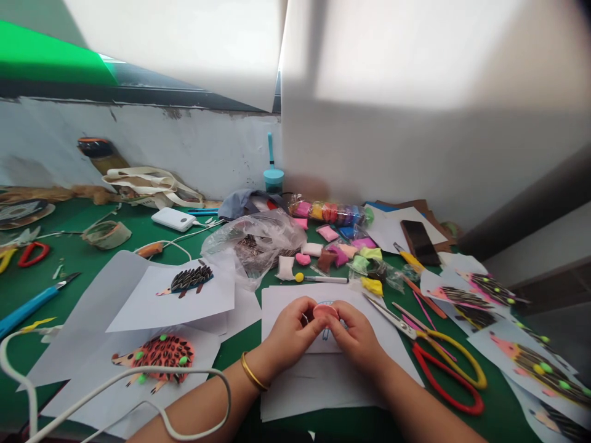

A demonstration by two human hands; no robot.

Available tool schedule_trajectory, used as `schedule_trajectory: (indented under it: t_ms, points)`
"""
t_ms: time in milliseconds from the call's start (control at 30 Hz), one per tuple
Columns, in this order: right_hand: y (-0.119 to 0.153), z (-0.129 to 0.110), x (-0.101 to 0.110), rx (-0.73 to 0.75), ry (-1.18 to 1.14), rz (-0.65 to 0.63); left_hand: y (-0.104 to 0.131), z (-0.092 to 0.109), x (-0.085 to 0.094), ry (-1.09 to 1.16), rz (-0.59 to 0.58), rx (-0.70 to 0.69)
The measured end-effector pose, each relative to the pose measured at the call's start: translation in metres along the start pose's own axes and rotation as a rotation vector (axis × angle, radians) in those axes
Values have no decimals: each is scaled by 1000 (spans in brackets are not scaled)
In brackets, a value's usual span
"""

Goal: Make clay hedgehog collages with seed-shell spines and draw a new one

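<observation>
A flattened piece of salmon-pink modelling clay (325,310) is pinched between both hands over a stack of white paper (287,381). My left hand (293,329), with a gold bangle at the wrist, grips the clay from the left. From the right, my right hand (356,335) presses its thumb and fingers on the same piece. Under the hands, blue drawn lines (325,333) show partly on the top sheet; the rest of the drawing is hidden. Right of my right hand lie scissors (418,335) with red and yellow handles.
Several clay packets (325,261), a marker (325,279) and a plastic bag of dark seeds (253,243) lie behind the paper. Hedgehog pictures (161,357) lie left, more hedgehog pictures (530,363) right. A white cable (203,371) loops across the left forearm. A phone (419,242) lies back right.
</observation>
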State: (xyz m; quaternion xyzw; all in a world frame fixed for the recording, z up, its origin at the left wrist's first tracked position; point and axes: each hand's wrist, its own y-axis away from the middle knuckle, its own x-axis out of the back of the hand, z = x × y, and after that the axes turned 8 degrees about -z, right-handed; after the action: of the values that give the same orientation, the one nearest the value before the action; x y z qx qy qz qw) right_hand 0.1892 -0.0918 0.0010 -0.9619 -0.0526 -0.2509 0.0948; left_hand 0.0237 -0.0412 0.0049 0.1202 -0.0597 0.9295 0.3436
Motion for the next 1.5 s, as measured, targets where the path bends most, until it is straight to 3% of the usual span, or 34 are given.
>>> schedule_trajectory:
  t_ms: [300,500,800,1200,1500]
  points:
    - [2,-2,2,43,-58,-20,-1,3,2,5,-71,29]
    - [2,-2,2,43,-39,14,0,3,2,27,2,-13]
    - [1,-5,2,59,-15,-12,0,4,3,9,-18,-56]
    - [0,-7,0,98,73,-57,1,-3,1,67,85,-50]
    - [0,-5,-1,84,92,-39,0,-3,3,-58,85,-77]
